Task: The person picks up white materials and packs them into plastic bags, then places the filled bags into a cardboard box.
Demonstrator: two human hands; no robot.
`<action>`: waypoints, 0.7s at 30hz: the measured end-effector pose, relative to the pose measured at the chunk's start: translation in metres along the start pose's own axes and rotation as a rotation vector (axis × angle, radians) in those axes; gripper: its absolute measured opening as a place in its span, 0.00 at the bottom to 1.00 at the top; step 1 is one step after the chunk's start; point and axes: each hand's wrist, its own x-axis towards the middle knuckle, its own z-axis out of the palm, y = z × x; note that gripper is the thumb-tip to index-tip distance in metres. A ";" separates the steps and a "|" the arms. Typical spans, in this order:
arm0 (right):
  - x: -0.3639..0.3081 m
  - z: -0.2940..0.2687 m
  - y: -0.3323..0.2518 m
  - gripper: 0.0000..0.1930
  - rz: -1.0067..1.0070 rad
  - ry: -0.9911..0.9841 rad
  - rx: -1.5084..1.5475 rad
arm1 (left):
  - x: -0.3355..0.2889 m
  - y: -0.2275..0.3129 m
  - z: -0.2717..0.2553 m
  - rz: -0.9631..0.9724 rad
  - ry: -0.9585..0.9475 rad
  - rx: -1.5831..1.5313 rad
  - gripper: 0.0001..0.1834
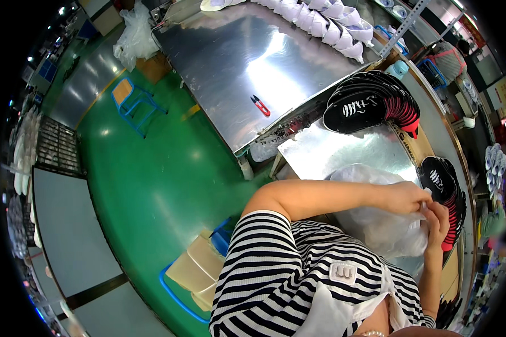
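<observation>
In front of my body is a translucent plastic bag, bunched and partly behind my left forearm. My left hand is closed at the bag's upper right edge, its fingers pinching the plastic. Close beside it, my right hand also pinches the bag's edge, thumb and fingers together. Just past the hands stands a row of black shoe pieces with white print and red parts. A larger row of the same black pieces fans out further off, on the metal worktop.
A higher metal table holds red-handled thread snips and rows of white shoe pieces. A pale blue bottle stands by the rack post. On the green floor are a blue-framed stool and a beige-seated chair.
</observation>
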 end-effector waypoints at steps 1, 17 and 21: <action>0.009 -0.003 -0.003 0.14 -0.093 0.001 -0.059 | 0.000 0.002 -0.004 0.103 0.021 0.386 0.05; -0.033 -0.003 -0.024 0.23 1.264 0.193 1.389 | -0.012 -0.001 -0.075 0.507 -0.106 0.975 0.04; -0.020 0.018 -0.030 0.18 0.961 0.110 0.962 | 0.023 0.041 -0.040 0.799 -0.184 0.905 0.05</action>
